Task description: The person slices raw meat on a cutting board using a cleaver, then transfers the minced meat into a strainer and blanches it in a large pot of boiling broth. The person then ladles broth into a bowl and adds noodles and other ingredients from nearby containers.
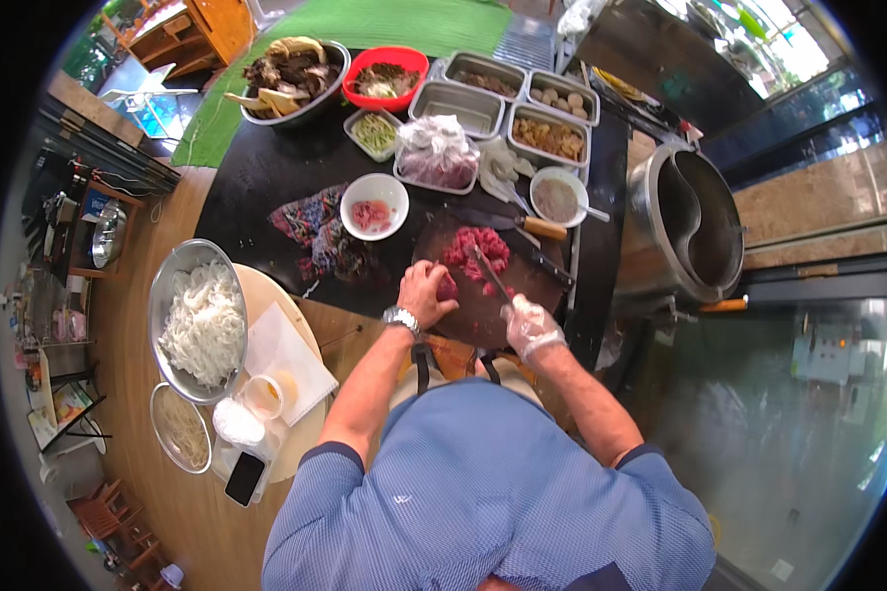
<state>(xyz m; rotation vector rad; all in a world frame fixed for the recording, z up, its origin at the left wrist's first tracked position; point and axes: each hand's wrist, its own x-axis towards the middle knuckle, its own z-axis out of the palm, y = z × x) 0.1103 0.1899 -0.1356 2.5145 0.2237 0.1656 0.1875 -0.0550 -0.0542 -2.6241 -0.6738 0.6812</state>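
My left hand (421,294), bare and wearing a metal watch, presses on a lump of raw red meat (447,286) at the left of a round dark cutting board (469,321). In a clear plastic glove, my right hand (530,326) grips a knife (492,276), its blade pointing away from me. That blade reaches into a pile of cut red meat (467,247) on the board's far half; a few small scraps lie nearer me. Beyond the pile rests a wooden-handled cleaver (543,227), and a black-handled knife (551,267) lies at the right.
A white bowl with meat scraps (375,229) and a patterned cloth (303,218) lie left of the board. Behind stand steel food pans (456,109) and a bagged meat tray (437,162). A divided steel pot (643,221) is right; a bowl of white strips (199,325) is left.
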